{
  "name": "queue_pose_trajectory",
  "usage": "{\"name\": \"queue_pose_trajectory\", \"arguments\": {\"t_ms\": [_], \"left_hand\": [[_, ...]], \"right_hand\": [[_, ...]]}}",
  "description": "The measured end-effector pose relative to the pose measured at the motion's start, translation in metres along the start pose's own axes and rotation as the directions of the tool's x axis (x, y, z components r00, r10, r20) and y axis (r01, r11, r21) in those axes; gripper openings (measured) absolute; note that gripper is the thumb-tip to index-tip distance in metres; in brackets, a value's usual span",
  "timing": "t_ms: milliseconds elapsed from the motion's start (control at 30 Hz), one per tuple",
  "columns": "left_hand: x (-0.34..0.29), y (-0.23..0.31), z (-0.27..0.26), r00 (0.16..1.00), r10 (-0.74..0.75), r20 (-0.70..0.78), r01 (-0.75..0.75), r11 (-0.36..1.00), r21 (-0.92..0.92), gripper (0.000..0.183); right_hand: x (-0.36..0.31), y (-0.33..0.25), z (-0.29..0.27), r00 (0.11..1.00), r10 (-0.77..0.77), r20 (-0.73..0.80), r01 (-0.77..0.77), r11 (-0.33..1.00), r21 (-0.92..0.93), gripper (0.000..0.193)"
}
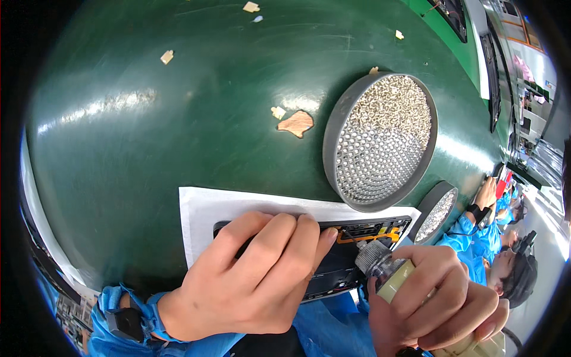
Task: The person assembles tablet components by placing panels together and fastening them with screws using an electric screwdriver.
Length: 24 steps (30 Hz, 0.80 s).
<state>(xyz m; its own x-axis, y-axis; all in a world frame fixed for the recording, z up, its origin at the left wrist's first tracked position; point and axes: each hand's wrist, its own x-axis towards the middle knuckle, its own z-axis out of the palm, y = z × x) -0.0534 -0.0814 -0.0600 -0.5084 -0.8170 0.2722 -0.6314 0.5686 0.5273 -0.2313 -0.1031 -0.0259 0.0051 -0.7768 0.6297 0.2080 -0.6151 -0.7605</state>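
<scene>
My right hand (437, 291) is wrapped round an electric screwdriver (395, 279) with a ribbed grey collar and a pale yellow see-through body. Its thin bit points up and left at an opened black electronic device (333, 276), close to an orange flex cable (375, 236). Over the left part of that device lies my left hand (256, 271), fingers bent and pressed together against its far edge, thumb tip near the bit. Whether a small part sits under those fingertips is hidden. Beneath the device a white sheet (196, 217) covers the green table.
Beyond the device stands a round grey screw tray (331, 157) with a dimpled bottom and many small screws. A smaller screw tray (423, 214) sits to its right. A wood-coloured scrap (296, 124) and several cream bits lie about. At right, a person (476, 232) in blue works alongside.
</scene>
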Motion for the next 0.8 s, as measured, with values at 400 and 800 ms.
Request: {"name": "queue_pose_trajectory", "arguments": {"t_ms": [400,800], "left_hand": [[0.0,-0.001,-0.003,1.0,0.01,0.005,-0.01,1.0,-0.009,0.034],[-0.001,-0.002,-0.007,0.999,0.02,-0.044,-0.022,0.999,-0.026,0.032]], "right_hand": [[-0.019,0.004,-0.015,0.995,0.1,-0.026,-0.085,0.935,0.345,0.018],[0.007,-0.002,0.008,0.983,0.108,0.147,-0.103,0.994,-0.04,0.066]]}}
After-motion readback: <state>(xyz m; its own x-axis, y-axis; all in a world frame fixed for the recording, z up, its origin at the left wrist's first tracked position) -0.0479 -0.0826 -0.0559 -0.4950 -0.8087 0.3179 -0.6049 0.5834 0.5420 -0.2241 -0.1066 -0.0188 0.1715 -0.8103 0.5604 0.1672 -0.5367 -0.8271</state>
